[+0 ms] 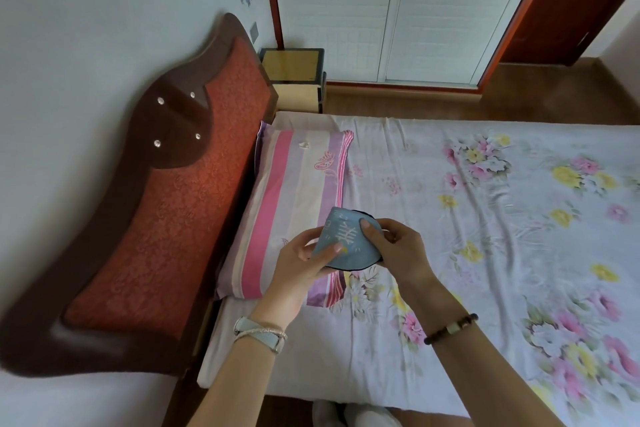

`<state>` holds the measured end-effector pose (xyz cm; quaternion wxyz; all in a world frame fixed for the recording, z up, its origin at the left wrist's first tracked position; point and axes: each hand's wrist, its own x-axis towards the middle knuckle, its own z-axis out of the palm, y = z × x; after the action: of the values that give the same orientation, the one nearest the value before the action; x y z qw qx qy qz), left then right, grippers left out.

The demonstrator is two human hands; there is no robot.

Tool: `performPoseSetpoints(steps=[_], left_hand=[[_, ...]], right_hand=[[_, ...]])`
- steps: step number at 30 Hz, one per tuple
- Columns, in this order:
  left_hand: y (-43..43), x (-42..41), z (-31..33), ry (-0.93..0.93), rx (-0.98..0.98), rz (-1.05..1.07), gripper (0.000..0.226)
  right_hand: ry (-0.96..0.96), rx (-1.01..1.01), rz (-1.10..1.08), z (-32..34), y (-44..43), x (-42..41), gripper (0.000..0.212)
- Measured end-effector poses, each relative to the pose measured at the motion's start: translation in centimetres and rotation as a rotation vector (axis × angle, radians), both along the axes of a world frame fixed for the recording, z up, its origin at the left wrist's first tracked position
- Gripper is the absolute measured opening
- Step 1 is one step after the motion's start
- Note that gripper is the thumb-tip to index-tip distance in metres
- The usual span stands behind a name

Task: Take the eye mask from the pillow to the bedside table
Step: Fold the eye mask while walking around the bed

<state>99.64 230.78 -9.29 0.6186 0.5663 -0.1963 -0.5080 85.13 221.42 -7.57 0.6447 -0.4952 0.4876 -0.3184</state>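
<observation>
— Where do we have the eye mask (pixel 346 241) now?

— Off the pillow (pixel 291 204), held up between both hands above the pillow's near end. It is the blue one with pale markings and a dark edge, and it looks folded or bunched.

— And the grip?

— Our left hand (pixel 304 274) pinches its lower left side, thumb on the face and fingers (pixel 308 251) curled behind. Our right hand (pixel 398 250) closes on the right edge, thumb pressed on top. Both sets of fingers are clamped on the mask.

— So the pickup is done?

— We judge so; the carry is the step in hand. The bedside table (pixel 294 80) stands well apart, at the far side of the bed (pixel 485 253) beside the headboard (pixel 166 211), its glass top bare as far as we can see.

— What does the next move ask of us?

— Probably walking round or leaning far across the bed, keeping hold of the soft mask, then laying it flat on the table top.
</observation>
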Motion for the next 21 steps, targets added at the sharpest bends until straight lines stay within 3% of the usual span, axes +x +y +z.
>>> performPoseSetpoints(steps=[7, 12, 16, 21], left_hand=[[-1.1, -0.5, 0.3, 0.083, -0.082, 0.172, 0.049], [-1.3, -0.5, 0.2, -0.051, -0.032, -0.057, 0.020], [-1.9, -1.6, 0.8, -0.097, -0.006, -0.183, 0.020], [-2.9, -4.5, 1.0, -0.032, 0.010, -0.190, 0.031]], right_hand=[[-0.109, 0.148, 0.134, 0.9, 0.4, -1.4, 0.025], [0.022, 0.001, 0.154, 1.5, -0.4, -2.9, 0.028], [0.046, -0.083, 0.087, 1.7, -0.5, -4.2, 0.011], [0.040, -0.064, -0.096, 1.4, 0.2, -7.0, 0.017]])
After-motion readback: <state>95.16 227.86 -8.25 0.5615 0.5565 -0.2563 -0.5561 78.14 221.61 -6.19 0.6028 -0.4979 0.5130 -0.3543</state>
